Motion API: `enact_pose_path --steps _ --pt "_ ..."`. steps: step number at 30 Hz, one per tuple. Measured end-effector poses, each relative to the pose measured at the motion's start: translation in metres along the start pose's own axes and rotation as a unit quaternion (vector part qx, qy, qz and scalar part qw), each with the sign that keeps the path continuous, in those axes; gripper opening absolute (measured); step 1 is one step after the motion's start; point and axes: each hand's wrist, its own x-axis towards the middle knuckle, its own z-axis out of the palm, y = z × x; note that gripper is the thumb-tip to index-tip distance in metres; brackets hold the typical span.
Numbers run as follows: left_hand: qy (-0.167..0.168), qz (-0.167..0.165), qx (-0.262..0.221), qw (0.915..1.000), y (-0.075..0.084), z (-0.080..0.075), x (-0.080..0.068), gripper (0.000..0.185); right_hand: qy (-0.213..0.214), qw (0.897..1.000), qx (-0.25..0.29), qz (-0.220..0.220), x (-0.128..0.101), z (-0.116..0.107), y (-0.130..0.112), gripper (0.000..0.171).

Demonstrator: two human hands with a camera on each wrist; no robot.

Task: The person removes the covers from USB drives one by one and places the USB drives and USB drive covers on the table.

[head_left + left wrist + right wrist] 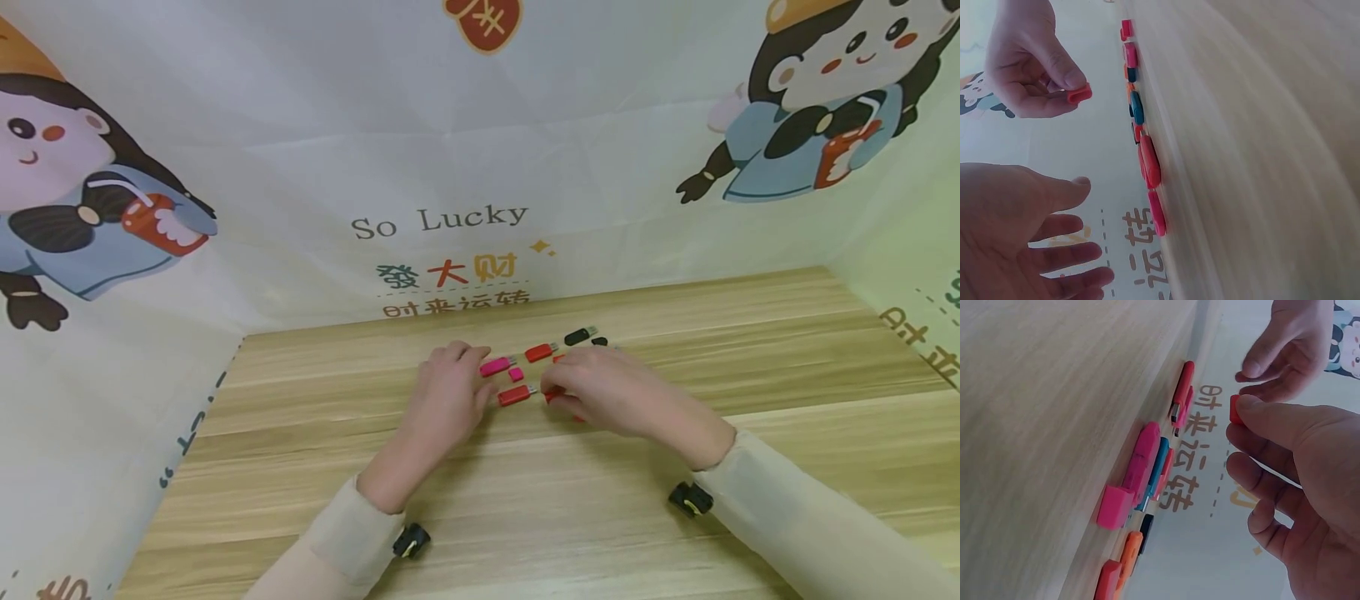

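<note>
My right hand (pixel 611 390) pinches a small red USB stick cap (pixel 1235 409) between thumb and forefinger, above the table. Its other fingers are curled loosely. To its left, my left hand (pixel 448 390) holds nothing; its fingers are spread and relaxed in the left wrist view. Between the hands lie a red USB stick (pixel 516 395) with a bare metal plug, a pink USB stick (pixel 495 367) and a pink cap (pixel 515 375). Farther back are another red USB stick (pixel 538 353) and a black one (pixel 577 337). My right hand hides some pieces in the head view.
The wood-grain table (pixel 300 467) meets a printed cloth wall (pixel 315 167) at its back and sides. A black cap (pixel 599 341) lies behind my right hand. The right wrist view also shows a teal USB stick (pixel 1159 464) and an orange piece (pixel 1129 557).
</note>
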Motion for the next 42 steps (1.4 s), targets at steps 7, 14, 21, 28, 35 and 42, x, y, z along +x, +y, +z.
enact_pose_path --steps 7,14,21,28,35,42 --pt "0.032 0.005 0.030 0.9990 -0.008 -0.003 -0.006 0.051 -0.003 1.000 -0.004 -0.003 0.009 0.007 0.000 0.015" --pt "0.042 -0.001 0.040 0.9983 -0.018 -0.005 -0.013 0.057 -0.018 1.000 0.014 -0.014 0.018 0.018 0.002 0.014" --pt "0.052 -0.008 0.044 0.9976 -0.025 -0.005 -0.017 0.063 -0.034 0.999 0.029 -0.006 0.021 0.023 0.003 0.008" --pt "0.055 -0.019 0.040 0.9975 -0.030 -0.007 -0.022 0.066 -0.045 0.999 0.030 -0.006 0.023 0.027 0.005 0.006" --pt "0.057 -0.018 0.047 0.9971 -0.034 -0.006 -0.025 0.064 -0.048 0.998 0.030 -0.003 0.023 0.029 0.006 0.007" --pt "0.060 -0.021 0.046 0.9969 -0.035 -0.006 -0.026 0.064 -0.060 0.998 0.023 0.003 0.025 0.029 0.007 0.007"
